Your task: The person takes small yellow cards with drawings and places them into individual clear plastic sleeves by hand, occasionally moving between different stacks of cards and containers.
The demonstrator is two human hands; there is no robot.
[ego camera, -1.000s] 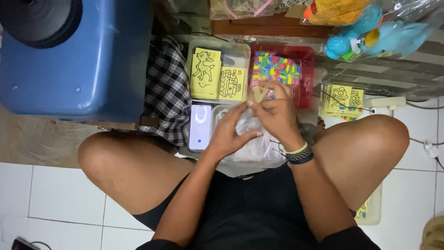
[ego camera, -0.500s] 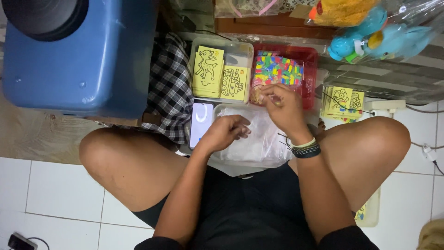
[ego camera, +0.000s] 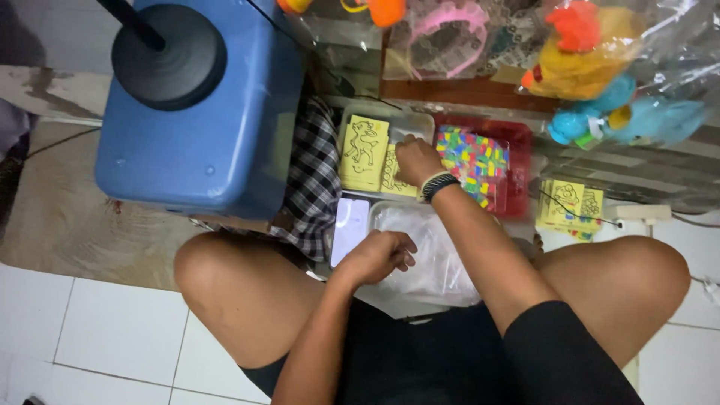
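Observation:
I sit cross-legged on the floor. My right hand [ego camera: 415, 160], with dark bands on the wrist, reaches forward into a clear tray [ego camera: 420, 121] and rests on the yellow picture cards [ego camera: 365, 152] lying in it; whether it grips a card is hidden. My left hand [ego camera: 382, 256] is curled loosely on a pile of clear plastic bags [ego camera: 431, 251] in front of my lap, beside a white phone [ego camera: 350, 229]. A red tray [ego camera: 516, 169] to the right holds a sheet of small coloured tiles [ego camera: 472, 159].
A blue container [ego camera: 225, 127] with a black round base [ego camera: 169, 56] on top stands at the left. Checked cloth [ego camera: 311, 180] lies beside it. More yellow cards [ego camera: 570, 206] lie at the right. Bagged toys [ego camera: 600, 67] hang above.
My right hand has moved away from the bags and the left hand, forward and left into the clear tray of yellow cards. My left hand has stayed on the bags.

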